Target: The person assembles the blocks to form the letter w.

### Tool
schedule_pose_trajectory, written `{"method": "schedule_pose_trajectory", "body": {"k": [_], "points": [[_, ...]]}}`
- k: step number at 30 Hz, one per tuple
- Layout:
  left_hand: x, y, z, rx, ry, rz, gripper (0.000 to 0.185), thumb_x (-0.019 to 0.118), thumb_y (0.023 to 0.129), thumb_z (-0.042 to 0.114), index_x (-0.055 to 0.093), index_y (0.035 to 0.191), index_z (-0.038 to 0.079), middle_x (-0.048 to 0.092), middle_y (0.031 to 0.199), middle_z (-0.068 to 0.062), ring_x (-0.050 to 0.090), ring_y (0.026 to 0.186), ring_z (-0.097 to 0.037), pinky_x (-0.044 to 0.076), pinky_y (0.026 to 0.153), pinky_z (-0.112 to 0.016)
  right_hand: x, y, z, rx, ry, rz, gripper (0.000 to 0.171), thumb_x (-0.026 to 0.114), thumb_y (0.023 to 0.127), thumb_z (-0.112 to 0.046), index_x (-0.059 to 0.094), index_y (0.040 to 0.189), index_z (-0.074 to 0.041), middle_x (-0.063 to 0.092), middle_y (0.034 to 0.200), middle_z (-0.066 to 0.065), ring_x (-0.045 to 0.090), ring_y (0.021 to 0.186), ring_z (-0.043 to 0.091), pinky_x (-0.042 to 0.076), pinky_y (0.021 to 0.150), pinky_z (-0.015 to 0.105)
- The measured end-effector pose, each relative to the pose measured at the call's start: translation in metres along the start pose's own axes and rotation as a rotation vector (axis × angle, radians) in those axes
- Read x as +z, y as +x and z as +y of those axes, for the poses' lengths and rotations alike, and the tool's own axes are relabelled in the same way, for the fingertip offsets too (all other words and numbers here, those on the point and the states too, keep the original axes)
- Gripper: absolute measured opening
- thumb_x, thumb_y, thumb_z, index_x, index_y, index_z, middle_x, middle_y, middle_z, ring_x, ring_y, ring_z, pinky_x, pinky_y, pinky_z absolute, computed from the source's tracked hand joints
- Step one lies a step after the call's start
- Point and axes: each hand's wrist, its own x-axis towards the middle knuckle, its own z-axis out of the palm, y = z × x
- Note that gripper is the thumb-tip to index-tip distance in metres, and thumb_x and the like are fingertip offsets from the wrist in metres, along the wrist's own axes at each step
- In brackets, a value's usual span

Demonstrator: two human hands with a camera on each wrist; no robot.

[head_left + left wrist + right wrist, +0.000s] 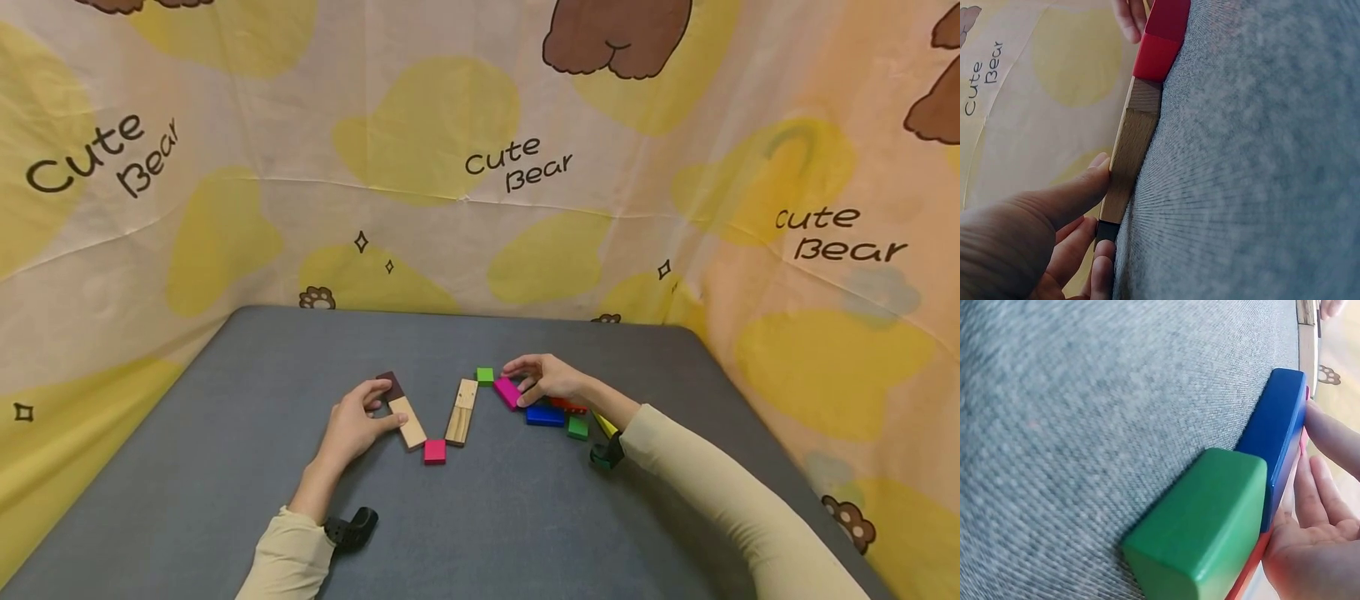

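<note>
My left hand (354,423) reaches over a slanted pair of blocks, with its thumb on the light wooden block (409,423). Its fingers curl at the dark brown block (389,382), which joins that block's far end; in the left wrist view, fingertips lie on both sides of the dark block (1107,230). To the right, my right hand (553,380) pinches a magenta block (506,392) between thumb and fingers. Near the magenta block's left end is a light green block (485,377). A pinkish-red block (435,452) touches the wooden block's near end.
Another slanted wooden piece (462,412) lies between the pinkish-red and light green blocks. Below my right wrist sit a blue block (545,416), a red block (567,405), a green block (577,428) and a yellow piece (603,424). A patterned cloth (420,150) hangs behind the grey table (225,467).
</note>
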Motion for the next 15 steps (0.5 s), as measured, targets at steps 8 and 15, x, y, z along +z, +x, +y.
{"method": "schedule_pose_trajectory", "body": {"k": [8,15], "points": [[-0.0008,-0.0008,-0.0007,0.000,0.000,-0.004,0.064,0.083,0.082,0.025,0.055,0.137,0.007,0.057,0.135,-0.016,0.054,0.120,-0.035,0.038,0.100,-0.056,0.0010,-0.0022,0.0004,-0.006,-0.024,0.017,0.059,0.080,0.080,0.002,0.059,0.134,-0.007,0.058,0.133,0.009,0.060,0.100,0.028,0.052,0.085,0.034],[0.0001,-0.0013,-0.0003,0.001,-0.001,-0.001,0.065,0.083,0.082,0.025,0.055,0.137,0.006,0.057,0.135,-0.017,0.055,0.119,-0.036,0.036,0.100,-0.057,0.0014,-0.0038,0.0014,-0.024,-0.030,0.017,0.060,0.079,0.080,0.002,0.057,0.135,-0.005,0.057,0.133,0.010,0.060,0.099,0.028,0.052,0.087,0.034]]}}
